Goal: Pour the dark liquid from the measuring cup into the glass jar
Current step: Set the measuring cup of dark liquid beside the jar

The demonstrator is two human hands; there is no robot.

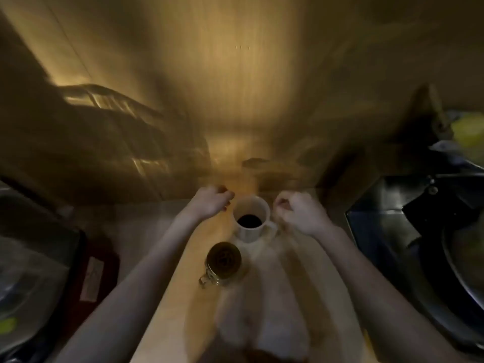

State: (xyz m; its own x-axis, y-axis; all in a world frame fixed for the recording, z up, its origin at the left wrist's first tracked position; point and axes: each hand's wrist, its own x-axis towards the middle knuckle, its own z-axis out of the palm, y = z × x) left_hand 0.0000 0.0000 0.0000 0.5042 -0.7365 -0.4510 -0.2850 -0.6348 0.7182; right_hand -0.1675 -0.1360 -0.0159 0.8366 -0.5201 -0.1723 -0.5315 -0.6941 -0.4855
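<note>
Head view, dim and blurred: nearest stands the glass jar (pixel 223 260) with a side handle, upright on the wooden counter (pixel 282 297). Just beyond it, apart from it, sits the white measuring cup (pixel 251 218), dark liquid (pixel 249 221) pooled inside. The left hand (pixel 209 203) hovers beside the cup's left rim, fingers curled loosely, holding nothing. The right hand (pixel 301 213) hangs near the cup's right side, fingers curled into a loose fist, empty. A metal sink (pixel 408 231) lies right.

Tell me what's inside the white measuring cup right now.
Dark liquid pools at the bottom of the measuring cup; its depth can't be judged from above. Neither hand is gripping it.
</note>
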